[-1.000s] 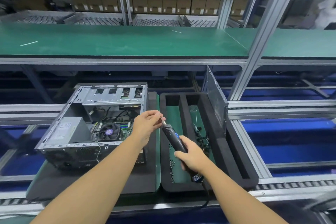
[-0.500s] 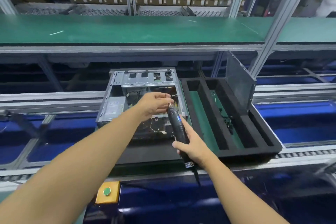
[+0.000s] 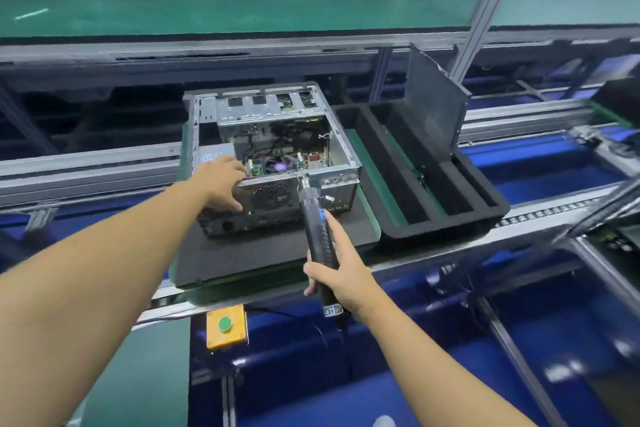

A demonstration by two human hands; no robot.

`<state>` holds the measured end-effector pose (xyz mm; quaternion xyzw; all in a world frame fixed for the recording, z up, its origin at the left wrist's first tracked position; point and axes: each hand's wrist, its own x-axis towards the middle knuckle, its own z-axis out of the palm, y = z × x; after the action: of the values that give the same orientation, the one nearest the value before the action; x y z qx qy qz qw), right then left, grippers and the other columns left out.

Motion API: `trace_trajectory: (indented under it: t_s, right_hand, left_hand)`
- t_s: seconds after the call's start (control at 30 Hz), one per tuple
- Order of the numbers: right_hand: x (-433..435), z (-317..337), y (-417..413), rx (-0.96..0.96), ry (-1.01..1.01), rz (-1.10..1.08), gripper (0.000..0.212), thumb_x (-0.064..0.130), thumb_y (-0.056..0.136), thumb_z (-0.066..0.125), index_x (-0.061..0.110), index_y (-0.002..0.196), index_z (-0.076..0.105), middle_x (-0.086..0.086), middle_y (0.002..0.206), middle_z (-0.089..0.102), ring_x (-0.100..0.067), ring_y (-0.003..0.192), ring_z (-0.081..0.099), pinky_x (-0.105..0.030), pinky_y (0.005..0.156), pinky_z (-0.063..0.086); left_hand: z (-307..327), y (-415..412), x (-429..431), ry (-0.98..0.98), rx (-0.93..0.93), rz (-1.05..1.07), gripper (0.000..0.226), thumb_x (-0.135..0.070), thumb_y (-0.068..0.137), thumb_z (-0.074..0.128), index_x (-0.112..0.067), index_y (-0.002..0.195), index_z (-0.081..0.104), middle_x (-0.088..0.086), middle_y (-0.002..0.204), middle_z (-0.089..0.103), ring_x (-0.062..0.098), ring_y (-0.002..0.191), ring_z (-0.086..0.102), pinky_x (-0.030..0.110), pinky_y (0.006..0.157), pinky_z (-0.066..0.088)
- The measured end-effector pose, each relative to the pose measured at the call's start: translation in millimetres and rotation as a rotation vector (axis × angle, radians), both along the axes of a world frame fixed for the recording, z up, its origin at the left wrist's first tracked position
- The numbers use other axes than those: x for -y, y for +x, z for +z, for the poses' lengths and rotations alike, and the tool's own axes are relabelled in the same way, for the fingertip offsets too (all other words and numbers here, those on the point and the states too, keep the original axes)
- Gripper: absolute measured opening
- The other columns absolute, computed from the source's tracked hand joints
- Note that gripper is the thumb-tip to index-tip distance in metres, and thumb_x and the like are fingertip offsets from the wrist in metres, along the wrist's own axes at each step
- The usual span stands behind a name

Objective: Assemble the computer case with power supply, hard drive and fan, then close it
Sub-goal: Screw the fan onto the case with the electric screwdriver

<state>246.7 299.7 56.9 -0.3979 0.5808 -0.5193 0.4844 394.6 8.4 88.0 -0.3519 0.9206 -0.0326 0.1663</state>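
The open metal computer case [image 3: 341, 146] lies on a black foam mat [image 3: 249, 253], its motherboard and CPU fan [image 3: 278, 167] showing inside. My left hand [image 3: 221, 184] rests spread on the case's near left corner, over the power supply [image 3: 211, 157], which it mostly hides. My right hand [image 3: 334, 274] grips a black electric screwdriver [image 3: 320, 239]. The screwdriver's tip touches the case's near top rim. The grey side panel [image 3: 434, 111] stands upright in the black foam tray [image 3: 450, 218] to the right.
A yellow box with a green button [image 3: 225, 325] sits at the bench's front edge. A green shelf [image 3: 242, 7] runs overhead behind the case. Conveyor rails [image 3: 540, 215] extend left and right, with blue surfaces below.
My left hand left the screwdriver tip and landed on the case's near left corner. My right hand brought the screwdriver's tip to the case's near rim. The view shifted back and left.
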Motion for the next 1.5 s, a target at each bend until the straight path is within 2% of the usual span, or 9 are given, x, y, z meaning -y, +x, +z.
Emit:
trace_trajectory:
  t_s: [0.13, 0.33, 0.43, 0.6, 0.97, 1.33, 1.5]
  right_hand:
    - [2, -13, 15, 0.024, 0.044, 0.022, 0.089, 0.018, 0.082, 0.071, 0.060, 0.148, 0.030, 0.000, 0.103, 0.064, -0.023, 0.067, 0.063, -0.047, 0.071, 0.062]
    - [9, -34, 31, 0.024, 0.145, 0.011, 0.089, 0.026, 0.083, 0.071, 0.059, 0.151, 0.023, 0.005, 0.075, 0.068, -0.016, 0.058, 0.060, -0.033, 0.055, 0.055]
    - [10, -46, 46, 0.021, 0.208, 0.012, 0.089, 0.028, 0.084, 0.071, 0.059, 0.151, 0.023, -0.002, 0.082, 0.067, -0.015, 0.062, 0.061, -0.034, 0.057, 0.056]
    - [14, -62, 60, -0.030, 0.297, 0.050, 0.087, 0.030, 0.084, 0.070, 0.067, 0.147, 0.023, -0.002, 0.092, 0.066, -0.010, 0.064, 0.062, -0.031, 0.060, 0.057]
    - [39, -75, 64, -0.074, 0.332, 0.057, 0.088, 0.030, 0.087, 0.070, 0.064, 0.150, 0.019, -0.007, 0.112, 0.065, -0.009, 0.065, 0.063, -0.030, 0.060, 0.057]
    - [47, -78, 61, -0.108, 0.337, 0.071, 0.090, 0.027, 0.090, 0.070, 0.062, 0.152, 0.016, -0.007, 0.123, 0.062, -0.010, 0.069, 0.064, -0.028, 0.061, 0.058]
    - [48, -81, 57, -0.109, 0.320, 0.060, 0.088, 0.029, 0.087, 0.070, 0.065, 0.149, 0.019, -0.007, 0.114, 0.064, -0.005, 0.061, 0.063, -0.026, 0.057, 0.056]
  left_hand:
    - [-19, 1, -2, -0.085, -0.146, 0.028, 0.081, -0.068, 0.073, 0.071, -0.021, 0.137, 0.053, -0.002, 0.146, 0.047, 0.028, 0.144, 0.022, 0.051, 0.108, 0.030]
    - [-33, 9, 0, -0.205, -0.324, -0.032, 0.071, -0.063, 0.073, 0.074, -0.022, 0.129, 0.061, -0.004, 0.138, 0.056, 0.025, 0.139, 0.031, 0.050, 0.104, 0.033]
    - [-35, 9, 0, -0.225, -0.344, -0.031, 0.069, -0.062, 0.072, 0.074, -0.022, 0.127, 0.063, -0.005, 0.135, 0.058, 0.025, 0.138, 0.033, 0.050, 0.103, 0.034]
    - [-36, 12, -1, -0.230, -0.355, -0.022, 0.068, -0.066, 0.072, 0.073, -0.022, 0.124, 0.064, -0.009, 0.132, 0.058, 0.022, 0.136, 0.033, 0.048, 0.100, 0.036]
    - [-34, 11, -5, -0.219, -0.384, -0.003, 0.065, -0.064, 0.073, 0.073, -0.023, 0.123, 0.064, -0.010, 0.132, 0.057, 0.021, 0.135, 0.033, 0.046, 0.100, 0.037]
    - [-32, 12, -8, -0.220, -0.375, 0.015, 0.066, -0.064, 0.073, 0.073, -0.024, 0.125, 0.063, -0.012, 0.132, 0.057, 0.020, 0.135, 0.033, 0.046, 0.099, 0.038]
    - [-32, 10, -9, -0.215, -0.369, 0.016, 0.067, -0.064, 0.073, 0.073, -0.023, 0.125, 0.063, -0.012, 0.132, 0.057, 0.019, 0.136, 0.033, 0.046, 0.099, 0.038]
